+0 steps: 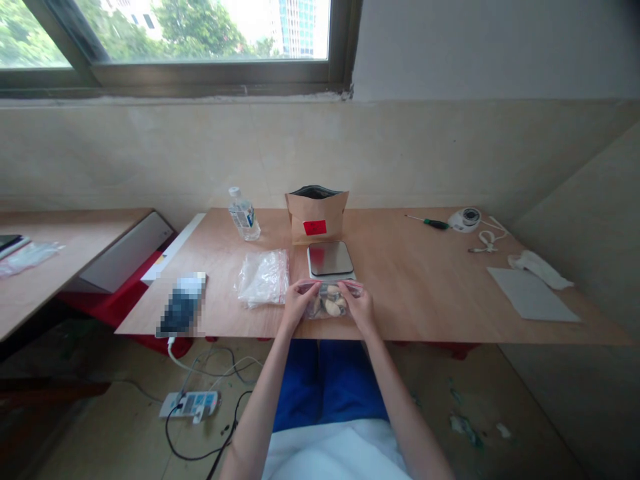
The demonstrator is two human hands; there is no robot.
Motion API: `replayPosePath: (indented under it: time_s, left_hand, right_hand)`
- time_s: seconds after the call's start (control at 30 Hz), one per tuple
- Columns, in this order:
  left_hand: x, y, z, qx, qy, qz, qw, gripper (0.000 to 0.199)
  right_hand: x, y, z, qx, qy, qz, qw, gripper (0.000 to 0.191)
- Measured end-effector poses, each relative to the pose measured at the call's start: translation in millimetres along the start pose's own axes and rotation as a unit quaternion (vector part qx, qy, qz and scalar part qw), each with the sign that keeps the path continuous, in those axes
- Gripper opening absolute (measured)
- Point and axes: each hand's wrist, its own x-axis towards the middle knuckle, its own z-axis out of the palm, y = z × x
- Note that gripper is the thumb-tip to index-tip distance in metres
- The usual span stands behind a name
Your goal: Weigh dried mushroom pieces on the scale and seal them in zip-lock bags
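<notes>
hands (330, 303): pinching clear plastic bag (314, 309) | contents: pale, rounded pieces (332, 307)

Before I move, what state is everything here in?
Paper bag: standing, open
Bottle: upright, capped
Clear bags: piled
Filled bag: held by left hand and right hand, sealing unclear
Scale: on or off unclear
Phone: flat, cable attached
Screwdriver: lying down
Camera: resting, cord loose
Power strip: plugs in
</notes>
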Motion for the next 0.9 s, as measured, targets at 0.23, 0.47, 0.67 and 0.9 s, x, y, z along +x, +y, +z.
replayPosePath:
  time_s: [0.23,0.47,0.67,0.9]
  left_hand:
    - [0.3,-4.6,-0.7,-0.004,-0.008,0.014,1.0,0.025]
    - [3.6,-13.3,-2.9,-0.039,-0.052,-0.007,0.998,0.028]
    - [6.2,-13.0,-3.1,-0.044,-0.08,-0.005,0.996,0.029]
    - [6.1,-13.5,-3.1,-0.049,-0.074,-0.012,0.996,0.028]
  right_hand:
    - [1.3,-2.3,0.8,-0.015,-0.041,-0.013,0.999,0.027]
    - [-0.8,-6.5,4.2,-0.046,-0.008,-0.016,0.999,0.026]
    - [-0.4,-1.4,1.7,-0.051,-0.022,-0.018,0.998,0.023]
    - [1.6,-2.9,-0.2,-0.067,-0.043,-0.032,0.996,0.024]
